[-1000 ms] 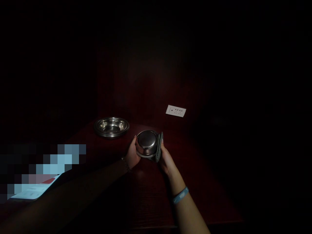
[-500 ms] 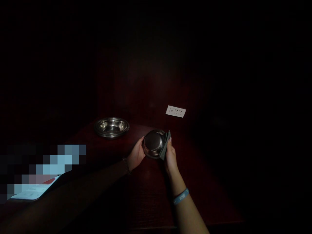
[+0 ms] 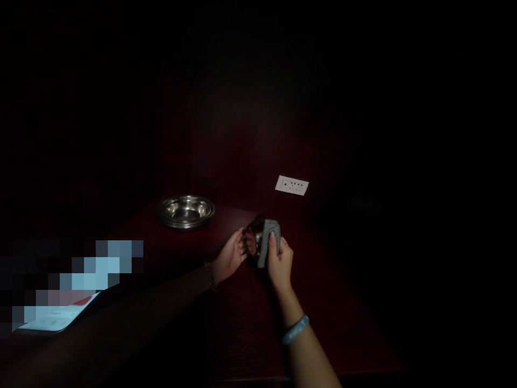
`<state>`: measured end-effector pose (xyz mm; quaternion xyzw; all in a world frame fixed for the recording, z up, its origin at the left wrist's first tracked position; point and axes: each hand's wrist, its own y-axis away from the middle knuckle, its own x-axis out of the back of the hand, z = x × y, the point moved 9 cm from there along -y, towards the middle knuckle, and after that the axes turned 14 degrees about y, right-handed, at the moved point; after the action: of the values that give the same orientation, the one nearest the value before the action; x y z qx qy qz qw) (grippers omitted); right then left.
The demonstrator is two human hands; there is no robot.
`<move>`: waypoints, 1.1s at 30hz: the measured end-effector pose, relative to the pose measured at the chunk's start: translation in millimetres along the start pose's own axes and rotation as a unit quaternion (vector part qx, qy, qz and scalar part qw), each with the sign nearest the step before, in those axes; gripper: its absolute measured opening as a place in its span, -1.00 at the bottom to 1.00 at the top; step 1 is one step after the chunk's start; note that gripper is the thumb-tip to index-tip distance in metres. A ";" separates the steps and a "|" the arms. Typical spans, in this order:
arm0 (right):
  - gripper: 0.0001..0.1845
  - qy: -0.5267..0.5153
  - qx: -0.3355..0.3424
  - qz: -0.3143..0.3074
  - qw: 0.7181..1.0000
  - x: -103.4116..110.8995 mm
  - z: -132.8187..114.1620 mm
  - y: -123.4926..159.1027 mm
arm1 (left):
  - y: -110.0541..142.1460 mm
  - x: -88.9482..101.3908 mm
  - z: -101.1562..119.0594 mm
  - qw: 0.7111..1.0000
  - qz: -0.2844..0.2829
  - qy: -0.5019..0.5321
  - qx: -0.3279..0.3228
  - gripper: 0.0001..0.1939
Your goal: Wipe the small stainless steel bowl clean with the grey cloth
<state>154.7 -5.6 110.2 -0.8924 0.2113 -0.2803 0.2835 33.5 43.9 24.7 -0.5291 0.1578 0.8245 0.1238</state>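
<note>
My right hand (image 3: 280, 261) is closed on a folded grey-green cloth (image 3: 266, 245), thumb pressed against its near face. Through the cloth it grips the rim side of a shiny metal bowl (image 3: 253, 241), which is turned on edge with its outer base facing left. My left hand (image 3: 231, 256) is at the left of the bowl with fingers apart, close to the base; whether the fingertips touch it I cannot tell. Most of the bowl's rim and inside are hidden behind the cloth.
Some nested metal bowls (image 3: 186, 213) stand upright at the back left of the dark red table (image 3: 242, 334). A white socket plate (image 3: 292, 185) is on the wall behind. At lower left a lit screen (image 3: 56, 319) is partly pixelated. The surroundings are very dark.
The bowl has turned from base towards me to edge-on, base facing left. My left hand has loosened from its rim. My right hand has rotated, bringing the cloth's broad face into view.
</note>
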 end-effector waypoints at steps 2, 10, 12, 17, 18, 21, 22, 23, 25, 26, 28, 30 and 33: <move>-0.53 0.080 0.070 -0.028 0.994 -4.1 -13.8 2.3 | 0.8 -0.5 -5.1 1.000 -0.004 -0.004 0.027 -0.70; -0.61 0.212 0.188 -0.136 0.949 -27.9 -35.6 16.8 | 11.7 -23.6 -16.8 0.987 -0.089 0.062 0.117 -0.60; -0.63 0.214 0.203 -0.146 0.944 -30.4 -39.4 18.0 | 14.7 -26.8 -15.7 0.985 -0.099 0.066 0.125 -0.58; -0.65 0.226 0.247 -0.184 0.924 -38.4 -48.0 23.0 | 14.5 -21.7 -9.8 0.987 -0.099 0.055 0.110 -0.48; -0.65 0.228 0.255 -0.185 0.921 -38.9 -49.6 24.1 | 12.9 -19.7 -8.6 0.989 -0.096 0.051 0.101 -0.47; -0.64 0.233 0.266 -0.179 0.918 -37.6 -52.8 26.0 | 7.9 -16.2 -3.3 0.993 -0.090 0.058 0.056 -0.52; -0.63 0.234 0.266 -0.175 0.918 -36.5 -53.4 26.2 | 6.8 -16.4 -1.6 0.993 -0.090 0.061 0.042 -0.54; -0.62 0.235 0.266 -0.171 0.919 -35.4 -53.8 26.1 | 6.3 -17.2 -0.4 0.993 -0.091 0.063 0.031 -0.56; -0.61 0.239 0.265 -0.166 0.919 -33.6 -54.5 26.0 | 6.8 -20.1 -0.6 0.993 -0.095 0.059 0.027 -0.55; -0.60 0.242 0.265 -0.165 0.919 -32.9 -54.8 26.0 | 7.5 -21.7 -0.9 0.993 -0.097 0.059 0.029 -0.55; -0.59 0.240 0.264 -0.167 0.919 -32.5 -54.8 26.0 | 8.7 -23.5 -1.3 0.993 -0.097 0.065 0.034 -0.54; -0.59 0.216 0.250 -0.171 0.928 -32.4 -53.0 24.8 | 9.2 -23.7 0.6 0.993 -0.093 0.070 0.025 -0.55; -0.55 0.145 0.190 -0.153 0.959 -29.5 -43.4 18.1 | 9.0 -22.4 6.1 0.994 -0.083 0.075 -0.007 -0.60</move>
<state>101.6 -20.2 117.3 -0.7932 0.0542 -0.4821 0.3682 34.3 37.1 48.7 -0.6017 0.1159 0.7705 0.1758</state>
